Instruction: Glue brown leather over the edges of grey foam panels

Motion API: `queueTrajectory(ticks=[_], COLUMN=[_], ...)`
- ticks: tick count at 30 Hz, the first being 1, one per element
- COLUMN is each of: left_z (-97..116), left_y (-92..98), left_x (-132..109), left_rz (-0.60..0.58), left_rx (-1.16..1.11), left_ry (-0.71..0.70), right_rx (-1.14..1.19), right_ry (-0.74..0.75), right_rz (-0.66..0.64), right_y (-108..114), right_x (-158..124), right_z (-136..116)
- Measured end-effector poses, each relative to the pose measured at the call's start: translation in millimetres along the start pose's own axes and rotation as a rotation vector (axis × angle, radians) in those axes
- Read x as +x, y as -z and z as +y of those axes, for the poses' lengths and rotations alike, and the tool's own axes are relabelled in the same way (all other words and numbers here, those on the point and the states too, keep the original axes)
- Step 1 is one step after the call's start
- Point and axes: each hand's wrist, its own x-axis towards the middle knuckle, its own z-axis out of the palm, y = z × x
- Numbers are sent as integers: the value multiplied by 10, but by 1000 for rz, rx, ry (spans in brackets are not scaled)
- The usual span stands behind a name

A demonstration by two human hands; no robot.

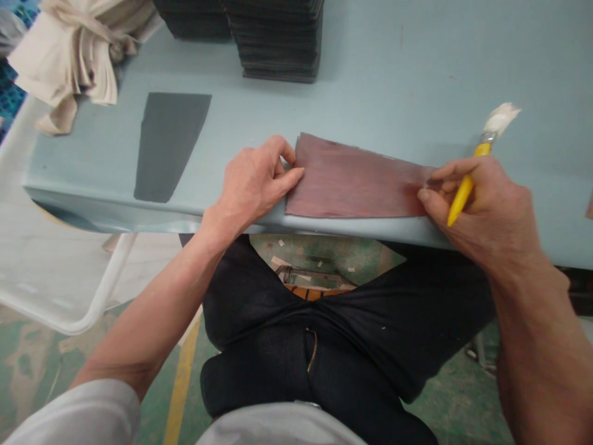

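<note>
A reddish-brown, tapered flat panel point(354, 179) lies along the table's front edge. At its wider left end, my left hand point(262, 176) pinches the edge between thumb and fingers. My right hand point(486, 207) has its thumb and fingertips closed at the panel's narrow right end. That same hand also carries a brush point(483, 148) with a yellow handle and pale bristles, tucked between the fingers and tilted up to the right. Left of my left hand, a dark grey tapered piece point(171, 145) lies flat on the table.
Tall stacks of dark pieces point(280, 43) stand at the back of the light blue table point(403, 74). A bundle of cream fabric strips point(88, 55) sits at the far left corner. A white tubular frame point(99, 300) is below the table's left end.
</note>
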Motion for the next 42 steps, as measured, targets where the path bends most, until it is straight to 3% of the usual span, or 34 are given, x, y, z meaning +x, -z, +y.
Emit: queueTrajectory(ticks=[10, 14, 22, 28, 36, 42], left_z=[-61, 17, 267, 280, 300, 238], left_y=[50, 73, -36, -69, -46, -57], left_x=[-115, -188, -226, -152, -140, -116], left_rz=[72, 115, -6, -88, -103, -120], left_rx=[30, 40, 33, 51, 107, 172], left_ry=[-28, -154, -486, -564, -574, -657], right_rx=[6, 4, 44, 20, 50, 33], right_ry=[-20, -27, 23, 10, 15, 8], right_rz=[-25, -32, -32, -56, -29, -36], right_y=[4, 24, 8, 21, 10, 14], right_x=[6, 15, 5, -3, 0, -8], right_z=[-16, -50, -3, 18, 2, 10])
